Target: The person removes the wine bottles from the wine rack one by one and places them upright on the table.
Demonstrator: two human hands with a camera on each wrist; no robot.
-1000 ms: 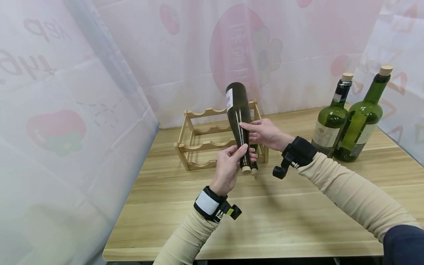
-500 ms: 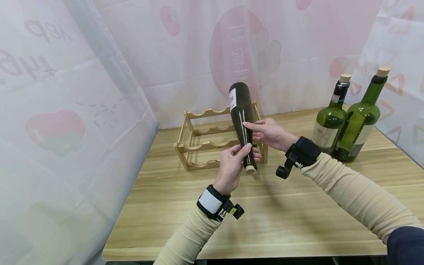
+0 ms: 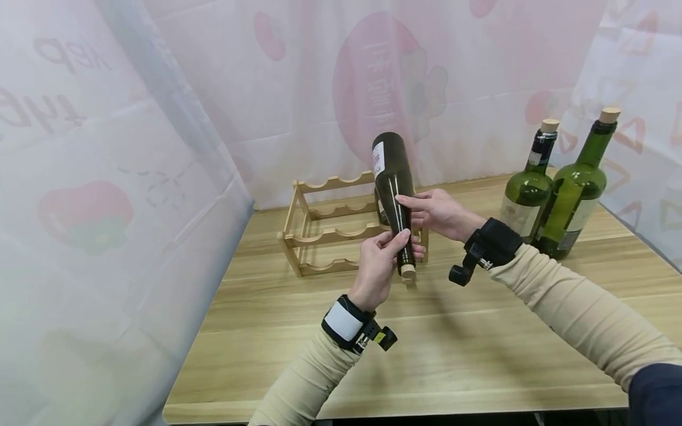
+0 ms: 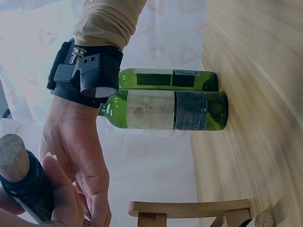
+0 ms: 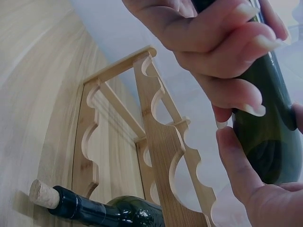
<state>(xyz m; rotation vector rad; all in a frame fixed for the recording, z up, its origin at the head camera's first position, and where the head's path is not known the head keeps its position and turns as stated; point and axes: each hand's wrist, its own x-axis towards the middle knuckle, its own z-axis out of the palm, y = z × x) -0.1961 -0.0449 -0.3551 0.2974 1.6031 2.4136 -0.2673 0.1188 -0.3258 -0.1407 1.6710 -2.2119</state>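
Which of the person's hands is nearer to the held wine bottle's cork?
Left. The left hand grips the wine bottle by its neck, close to the cork; the right hand holds it farther along, at its tapering shoulder.

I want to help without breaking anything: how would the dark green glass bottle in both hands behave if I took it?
The dark green, corked glass bottle probably feels slippery, since it looks glossy. Laid down, its round body would likely roll. Being glass, it might break if dropped.

Tabletop open leftward, rack ahead, bottles right
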